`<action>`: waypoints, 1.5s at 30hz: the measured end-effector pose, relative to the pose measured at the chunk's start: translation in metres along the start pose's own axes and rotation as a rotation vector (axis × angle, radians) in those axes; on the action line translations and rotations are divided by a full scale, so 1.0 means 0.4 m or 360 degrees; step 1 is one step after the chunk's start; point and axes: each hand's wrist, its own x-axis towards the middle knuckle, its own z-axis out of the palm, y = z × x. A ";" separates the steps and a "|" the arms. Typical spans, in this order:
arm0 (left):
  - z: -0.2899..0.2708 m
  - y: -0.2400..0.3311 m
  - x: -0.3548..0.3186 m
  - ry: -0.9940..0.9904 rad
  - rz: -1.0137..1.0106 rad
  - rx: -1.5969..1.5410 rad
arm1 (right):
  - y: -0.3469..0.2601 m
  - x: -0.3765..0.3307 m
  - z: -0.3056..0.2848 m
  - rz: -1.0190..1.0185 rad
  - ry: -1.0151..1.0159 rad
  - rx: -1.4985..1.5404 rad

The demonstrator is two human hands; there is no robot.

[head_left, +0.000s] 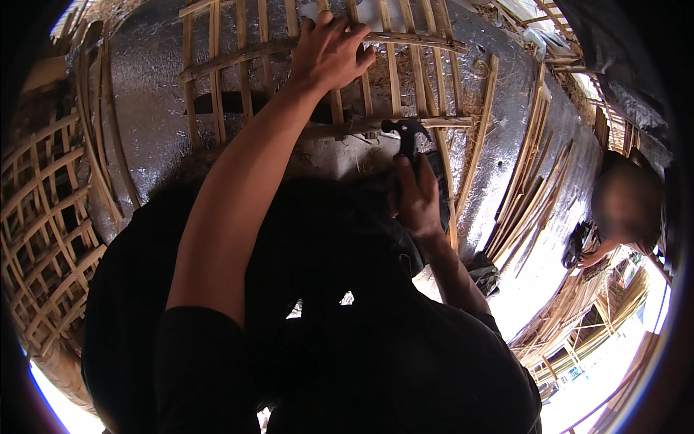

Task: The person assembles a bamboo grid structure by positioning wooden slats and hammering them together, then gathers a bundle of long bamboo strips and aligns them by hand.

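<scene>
— What is in work here?
— A bamboo lattice frame [325, 65] lies on silver foil sheeting [144, 108]. The left hand [329, 50] grips an upper slat [412, 40]; the right hand [413, 199] is clenched around a hammer [406, 134] at the lower crossbar [390, 126].
— The step?
— Nailing, I judge; a careful, short swing is needed.
— Room?
— Loose bamboo strips [528, 195] crowd the right edge.

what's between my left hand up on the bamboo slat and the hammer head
In the head view, vertical bamboo slats over silver foil sheeting lie between the left hand and hammer.
</scene>
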 end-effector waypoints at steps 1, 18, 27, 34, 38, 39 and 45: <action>-0.001 -0.010 -0.005 0.0029 0.0008 0.0026 | -0.025 0.010 -0.020 -0.0712 0.0234 -0.0730; -0.005 0.037 0.042 -0.0092 -0.0031 0.0025 | 0.123 -0.021 0.105 -0.0095 0.0331 0.0659; 0.006 0.005 0.020 0.0006 -0.0036 0.0018 | -0.013 -0.037 0.083 0.0162 0.0844 0.0847; 0.024 -0.024 -0.003 0.0065 -0.0032 0.0097 | -0.095 -0.011 0.065 -0.0094 0.0104 0.0142; 0.009 0.002 0.019 -0.0034 -0.0061 0.0081 | -0.125 -0.017 0.032 -0.0521 0.0293 -0.0434; 0.015 0.003 0.015 -0.0035 -0.0058 0.0082 | -0.082 -0.007 0.026 -0.0838 0.0224 -0.0927; -0.010 0.009 0.022 -0.0149 -0.0139 0.0067 | -0.097 -0.011 0.033 -0.0687 0.0015 -0.1208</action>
